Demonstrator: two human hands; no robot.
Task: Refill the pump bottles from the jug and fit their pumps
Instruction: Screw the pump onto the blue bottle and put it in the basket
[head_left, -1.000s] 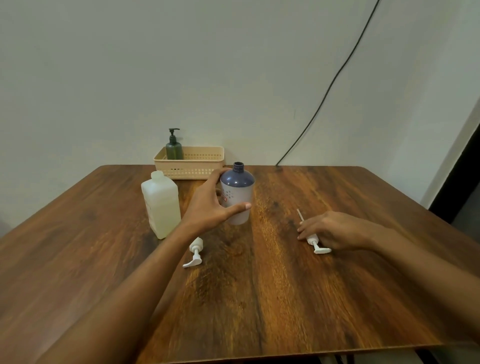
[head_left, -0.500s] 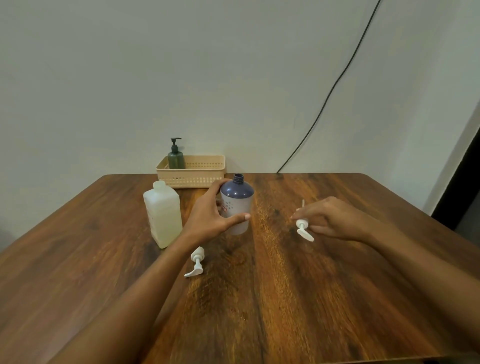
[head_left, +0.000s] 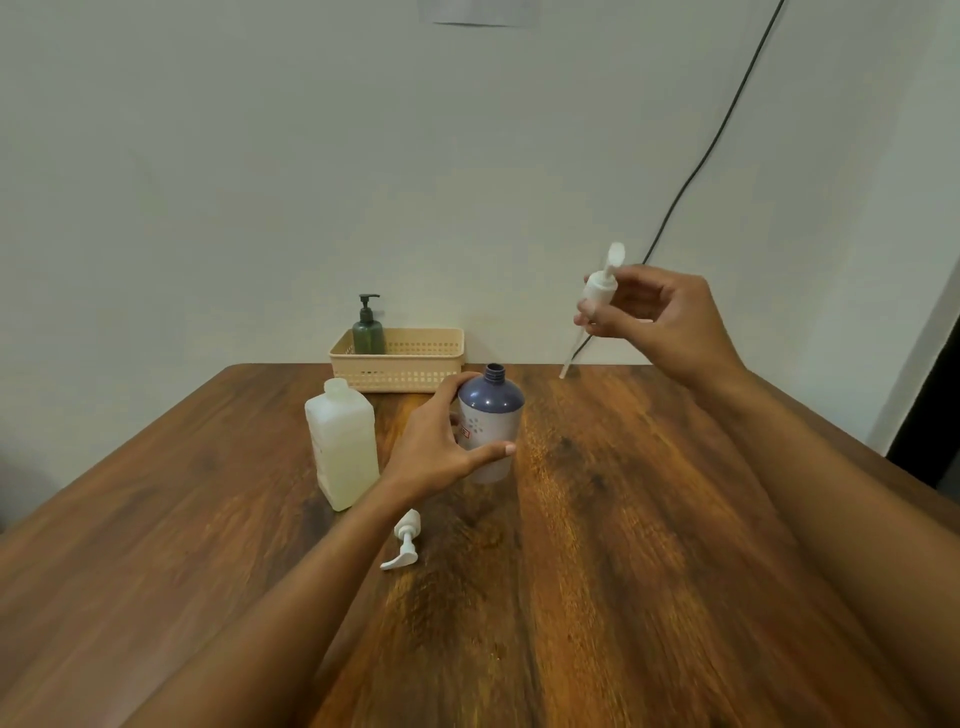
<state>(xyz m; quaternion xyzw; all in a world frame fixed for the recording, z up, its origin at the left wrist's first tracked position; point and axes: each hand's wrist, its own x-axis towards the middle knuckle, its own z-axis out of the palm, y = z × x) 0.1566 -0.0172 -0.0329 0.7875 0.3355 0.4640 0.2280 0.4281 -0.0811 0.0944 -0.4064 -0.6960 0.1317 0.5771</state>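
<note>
Left hand (head_left: 441, 447) low, curled in grip; right hand (head_left: 660, 317) raised, pinching.

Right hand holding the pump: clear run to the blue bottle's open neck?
Probably yes. The right hand holds the pump aloft, right of the blue bottle; its neck is uncapped, and the left hand grips only its body.

Wooden table (head_left: 649, 519) bearing open blue bottle (head_left: 492, 402), basket (head_left: 410, 364) at its eleven o'clock, jug (head_left: 345, 452) at nine, loose pump (head_left: 405, 540) at seven.
</note>
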